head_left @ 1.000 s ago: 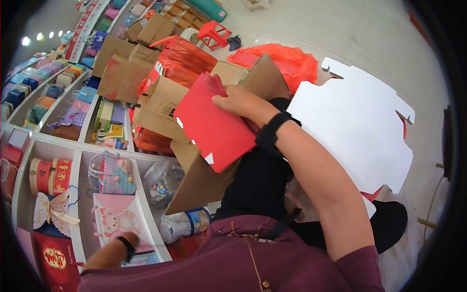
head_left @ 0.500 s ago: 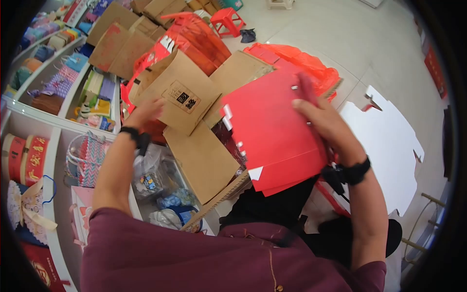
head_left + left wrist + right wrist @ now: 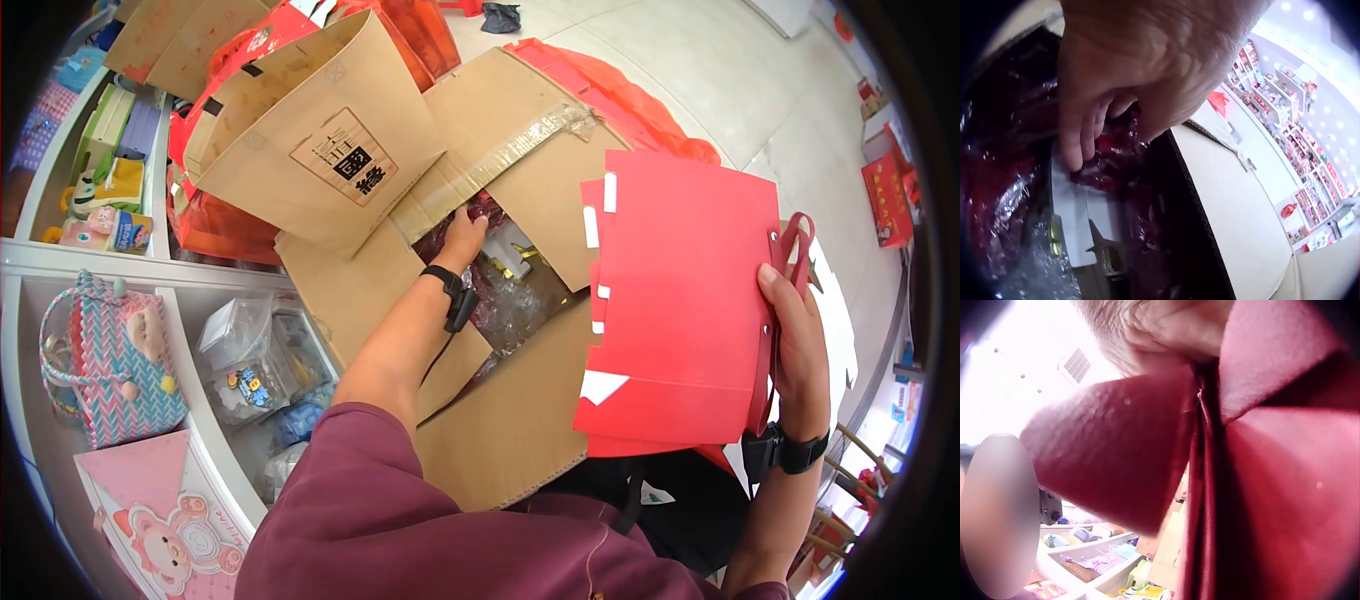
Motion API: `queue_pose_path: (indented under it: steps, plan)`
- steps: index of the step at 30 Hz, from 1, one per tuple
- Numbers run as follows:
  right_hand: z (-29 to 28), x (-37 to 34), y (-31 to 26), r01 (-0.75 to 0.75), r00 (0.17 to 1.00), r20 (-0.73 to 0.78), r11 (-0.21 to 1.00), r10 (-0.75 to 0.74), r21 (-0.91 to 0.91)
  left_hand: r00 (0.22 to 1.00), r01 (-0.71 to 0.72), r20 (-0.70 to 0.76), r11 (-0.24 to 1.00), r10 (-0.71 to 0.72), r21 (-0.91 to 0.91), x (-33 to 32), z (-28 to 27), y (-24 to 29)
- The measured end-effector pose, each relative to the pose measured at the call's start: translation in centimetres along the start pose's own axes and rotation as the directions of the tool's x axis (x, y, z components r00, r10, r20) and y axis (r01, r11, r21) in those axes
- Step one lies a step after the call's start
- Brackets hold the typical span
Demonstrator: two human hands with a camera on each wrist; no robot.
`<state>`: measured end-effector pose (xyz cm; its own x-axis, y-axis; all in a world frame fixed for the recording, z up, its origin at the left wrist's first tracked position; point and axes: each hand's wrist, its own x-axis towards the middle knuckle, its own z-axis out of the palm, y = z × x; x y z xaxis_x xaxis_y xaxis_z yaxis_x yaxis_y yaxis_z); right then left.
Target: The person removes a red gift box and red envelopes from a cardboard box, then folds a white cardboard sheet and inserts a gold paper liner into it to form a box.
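My right hand (image 3: 798, 335) grips a flat red gift bag (image 3: 690, 290) by its right edge, the thumb lying over the front. Small white tabs stick out along the bag's left side. A dark red strap handle (image 3: 798, 240) loops beside the thumb; close up, red leather-like flaps (image 3: 1116, 444) fill the right wrist view. My left hand (image 3: 462, 238) reaches down into an open cardboard box (image 3: 500, 430). In the left wrist view its straight fingers (image 3: 1072, 140) point down at a white card piece (image 3: 1071, 206), beside dark red items in shiny clear plastic (image 3: 1004, 219).
A brown paper bag (image 3: 320, 150) with a printed label stands on the box's far-left flap. Shelves at the left hold a woven bag (image 3: 125, 360) and a pink bear box (image 3: 170, 515). A red plastic bag (image 3: 630, 100) lies behind, and white card sheets (image 3: 838, 330) lie at the right.
My left hand has moved from the left, past the brown paper bag, down into the box. My right hand has carried the red gift bag to the right, uncovering the box opening.
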<state>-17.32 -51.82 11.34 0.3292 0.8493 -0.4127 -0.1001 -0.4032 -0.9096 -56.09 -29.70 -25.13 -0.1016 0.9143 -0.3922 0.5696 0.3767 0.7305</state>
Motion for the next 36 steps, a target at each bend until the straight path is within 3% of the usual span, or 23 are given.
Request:
queue_pose_path:
  steps: [3, 6, 10, 14, 18, 22, 26, 29, 31, 32, 35, 36]
  plan:
    - [-0.3, -0.3, 0.0, -0.024, 1.0, 0.007, 1.0, 0.024, 0.0, 0.988, 0.154, 0.046, 0.875, -0.15, -0.459, -1.0, 1.2, 3.4]
    - [-0.8, -0.3, 0.3, -0.033, 0.999, 0.017, 0.999, 0.032, 0.01, 0.988, 0.151, 0.093, 0.729, -0.12, -0.667, -0.3, 2.5, 4.1]
    - [-0.2, -0.5, 0.2, -0.015, 0.999, -0.029, 0.999, 0.017, 0.041, 0.964, 0.253, 0.114, 0.713, -0.239, -0.654, 1.2, 2.7, 4.5]
    - [-0.4, -0.3, 0.4, 0.002, 1.0, -0.026, 1.0, -0.001, 0.017, 0.981, 0.185, 0.179, 0.67, -0.079, -0.719, -0.7, 1.1, 5.3]
    - [-0.8, 0.0, 0.8, -0.024, 1.0, -0.016, 0.999, 0.024, -0.024, 0.994, 0.108, 0.056, 0.705, -0.096, -0.701, -1.6, 0.8, 6.0]
    - [-1.1, -0.2, 0.7, -0.03, 1.0, 0.005, 0.997, 0.03, -0.066, 0.994, 0.093, 0.003, 0.864, -0.106, -0.495, -1.7, -0.2, 5.8]
    - [-0.6, -0.3, 0.5, -0.027, 0.999, -0.018, 0.999, 0.026, -0.041, 0.999, 0.051, 0.025, 0.931, -0.045, -0.361, -1.4, -1.1, 5.6]
    - [-0.7, -0.4, 0.6, -0.035, 0.999, -0.014, 0.999, 0.034, -0.031, 0.982, -0.087, -0.186, 0.954, 0.034, -0.285, 1.0, 1.1, 2.7]
    - [-0.8, -0.3, 0.6, -0.034, 0.999, 0.004, 0.999, 0.034, -0.034, 0.987, 0.005, -0.163, 0.995, 0.012, 0.098, 0.1, -0.3, 4.1]
    - [-0.8, -0.4, 0.5, -0.028, 1.0, -0.002, 0.999, 0.028, -0.041, 0.988, 0.047, -0.153, 0.955, -0.002, 0.291, -0.6, -1.0, 4.8]
    - [-0.2, -0.6, 0.0, -0.022, 0.999, -0.027, 0.998, 0.02, -0.053, 0.972, -0.085, -0.172, 0.917, 0.163, 0.39, -0.7, -1.6, 3.1]
    - [-0.1, -0.6, 0.0, -0.027, 0.999, -0.032, 0.998, 0.025, -0.052, 0.98, -0.071, -0.139, 0.903, 0.142, 0.424, -1.1, -2.0, 3.2]
